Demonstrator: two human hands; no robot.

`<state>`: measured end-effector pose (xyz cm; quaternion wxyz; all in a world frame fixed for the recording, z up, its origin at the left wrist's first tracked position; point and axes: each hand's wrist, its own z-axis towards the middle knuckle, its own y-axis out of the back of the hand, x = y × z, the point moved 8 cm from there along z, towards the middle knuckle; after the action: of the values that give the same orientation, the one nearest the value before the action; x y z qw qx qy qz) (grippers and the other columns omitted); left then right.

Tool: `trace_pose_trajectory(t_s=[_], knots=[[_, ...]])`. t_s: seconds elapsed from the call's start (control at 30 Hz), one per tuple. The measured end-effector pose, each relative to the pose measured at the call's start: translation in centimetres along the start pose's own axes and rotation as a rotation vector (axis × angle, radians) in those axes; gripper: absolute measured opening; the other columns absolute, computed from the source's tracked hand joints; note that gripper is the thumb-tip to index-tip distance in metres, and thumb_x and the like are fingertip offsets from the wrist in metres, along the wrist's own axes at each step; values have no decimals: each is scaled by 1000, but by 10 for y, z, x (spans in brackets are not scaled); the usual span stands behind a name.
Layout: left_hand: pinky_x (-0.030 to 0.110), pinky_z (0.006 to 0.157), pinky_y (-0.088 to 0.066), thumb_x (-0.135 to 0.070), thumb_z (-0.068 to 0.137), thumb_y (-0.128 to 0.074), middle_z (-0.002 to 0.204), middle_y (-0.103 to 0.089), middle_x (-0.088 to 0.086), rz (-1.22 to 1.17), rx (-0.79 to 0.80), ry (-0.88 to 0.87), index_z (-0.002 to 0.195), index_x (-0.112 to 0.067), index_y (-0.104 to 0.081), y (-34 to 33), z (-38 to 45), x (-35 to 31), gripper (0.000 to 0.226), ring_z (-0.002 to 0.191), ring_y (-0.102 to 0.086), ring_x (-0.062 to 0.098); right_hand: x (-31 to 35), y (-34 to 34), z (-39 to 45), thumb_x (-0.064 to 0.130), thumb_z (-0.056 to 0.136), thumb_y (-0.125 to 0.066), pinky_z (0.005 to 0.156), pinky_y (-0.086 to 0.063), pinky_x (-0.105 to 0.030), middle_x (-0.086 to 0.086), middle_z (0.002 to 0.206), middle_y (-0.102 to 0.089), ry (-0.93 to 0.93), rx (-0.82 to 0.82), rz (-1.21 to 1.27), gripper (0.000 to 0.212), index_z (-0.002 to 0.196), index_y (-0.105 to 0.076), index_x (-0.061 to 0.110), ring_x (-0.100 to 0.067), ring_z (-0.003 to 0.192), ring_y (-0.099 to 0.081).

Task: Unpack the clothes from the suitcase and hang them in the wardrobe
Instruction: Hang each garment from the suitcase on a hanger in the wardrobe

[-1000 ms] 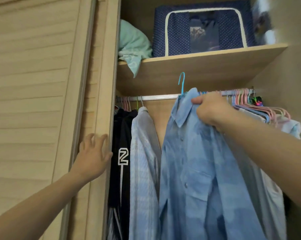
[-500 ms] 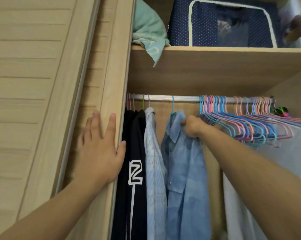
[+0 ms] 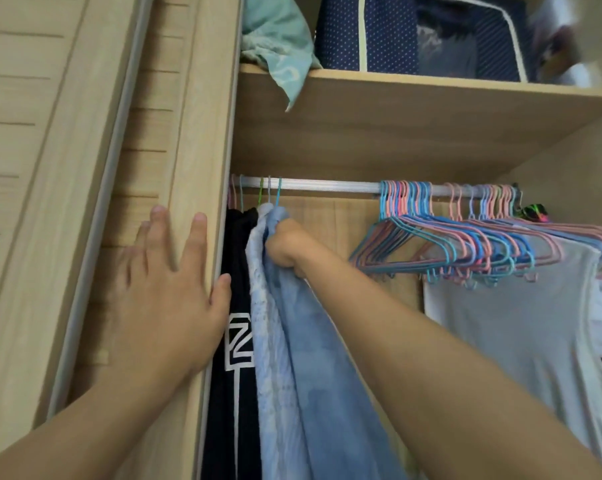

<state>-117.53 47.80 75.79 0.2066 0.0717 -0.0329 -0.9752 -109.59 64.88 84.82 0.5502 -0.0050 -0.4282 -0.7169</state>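
Observation:
A blue denim shirt [image 3: 313, 358] hangs on a blue hanger from the silver wardrobe rail [image 3: 327, 185], pushed up against a pale blue shirt [image 3: 268, 306] and a black garment [image 3: 235, 393] with a white print at the rail's left end. My right hand [image 3: 285, 244] is closed around the denim shirt's shoulder near the collar. My left hand [image 3: 168, 282] lies flat, fingers spread, on the edge of the wooden sliding door [image 3: 195, 133]. The suitcase is out of view.
A bunch of empty pink and blue hangers [image 3: 448, 233] crowds the rail's right half, with a grey-white shirt [image 3: 521, 323] beneath. The shelf [image 3: 431, 98] above carries a teal cloth [image 3: 275, 39] and a navy dotted storage bag [image 3: 396, 32]. Bare rail runs between the shirts and hangers.
The denim shirt went onto the rail and slid left against the other clothes with my right hand on it. My left hand moved up the door edge. The view closed in.

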Motion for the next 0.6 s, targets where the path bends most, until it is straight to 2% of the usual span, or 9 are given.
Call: trace_pose_trajectory(t_s=[0.07,0.1,0.2,0.23,0.27,0.33,0.4,0.5,0.6], knots=[[57,117,-27,-50,89,-41,165,-14,25,-24,-6,0,159,-21,-25,2,1,0,78,147,-26,43,3,-10,-2,12,100,-52,101,-48,-41,-22,132,-59,27,57,79,35,132,-55,-1,-36,122,-56],[57,116,-27,-50,89,-41,165,-14,25,-27,-1,-3,159,-21,-25,2,0,0,78,147,-25,44,0,-9,-4,23,101,-55,100,-49,-43,-20,130,-61,60,75,78,37,130,-57,1,-35,120,-59],[59,112,-31,-48,87,-44,163,-18,26,1,24,-4,157,-19,-28,1,-1,0,78,145,-28,44,-27,7,-27,52,98,-52,94,-53,-42,0,124,-65,55,245,128,47,133,-56,21,-21,112,-63],[60,108,-34,-47,84,-46,160,-22,27,21,35,0,154,-18,-32,2,1,0,77,140,-31,45,-37,21,-32,54,98,-53,93,-52,-38,3,123,-65,74,218,24,48,135,-56,24,-19,111,-62],[60,101,-37,-45,81,-49,155,-27,28,42,45,5,146,-15,-38,2,5,-2,73,133,-35,46,-49,45,-33,52,97,-55,92,-50,-35,1,121,-65,91,88,-194,46,133,-58,22,-21,111,-62],[57,89,-40,-38,73,-56,139,-37,30,60,29,39,121,-8,-44,6,15,-8,57,114,-42,45,-66,99,-38,40,95,-59,94,-46,-38,-10,122,-65,88,-280,-830,37,123,-64,15,-32,116,-57],[53,81,-38,-29,68,-60,128,-42,32,44,13,80,105,-5,-41,9,19,-14,47,102,-43,44,-80,131,-47,27,94,-55,95,-41,-40,-9,123,-60,-2,-471,-1273,30,121,-63,18,-31,119,-50],[53,84,-35,-23,69,-60,136,-41,33,62,5,88,107,-3,-44,4,12,-20,46,111,-44,46,-102,156,-53,24,94,-51,94,-40,-39,-7,125,-58,-129,-462,-1404,32,124,-61,19,-29,118,-50],[56,88,-35,-22,70,-58,142,-37,33,34,-20,89,112,-1,-46,2,8,-18,48,120,-41,47,-108,172,-58,24,88,-64,93,-45,-41,-7,117,-66,-124,-438,-1326,28,115,-66,17,-29,112,-61]])
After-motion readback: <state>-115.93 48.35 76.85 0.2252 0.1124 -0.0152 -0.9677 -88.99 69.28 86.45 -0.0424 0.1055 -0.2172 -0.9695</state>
